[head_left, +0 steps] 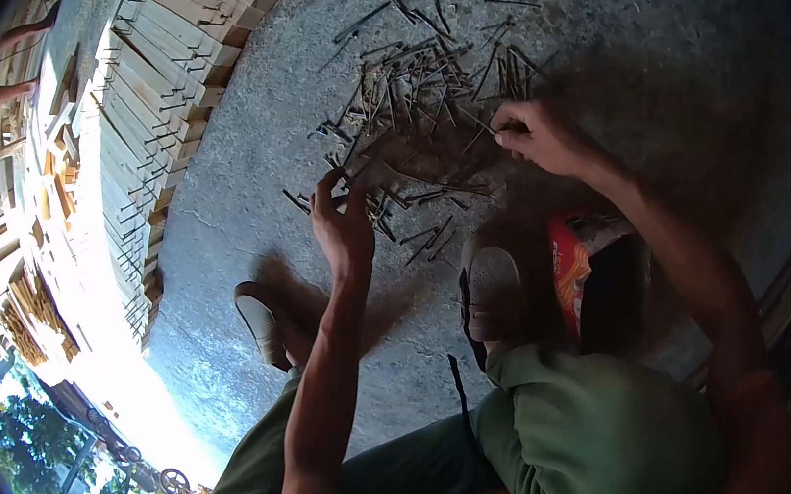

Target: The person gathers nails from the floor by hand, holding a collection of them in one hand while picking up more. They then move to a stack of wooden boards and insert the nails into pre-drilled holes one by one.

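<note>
A loose heap of thin dark sticks point(424, 93) lies on the grey concrete ground point(258, 161) in front of me. My left hand point(341, 221) reaches to the near edge of the heap, its fingers pinching at a few sticks there. My right hand point(538, 134) is at the heap's right side, fingers closed around a thin stick. My knees in green trousers point(588, 448) and both feet in sandals point(493, 299) show below the hands.
A long stack of pale wooden slats point(163, 90) runs along the left side of the ground. A red printed box or bag point(572, 269) sits by my right foot. More stacked wood lies at the far left, in bright sun.
</note>
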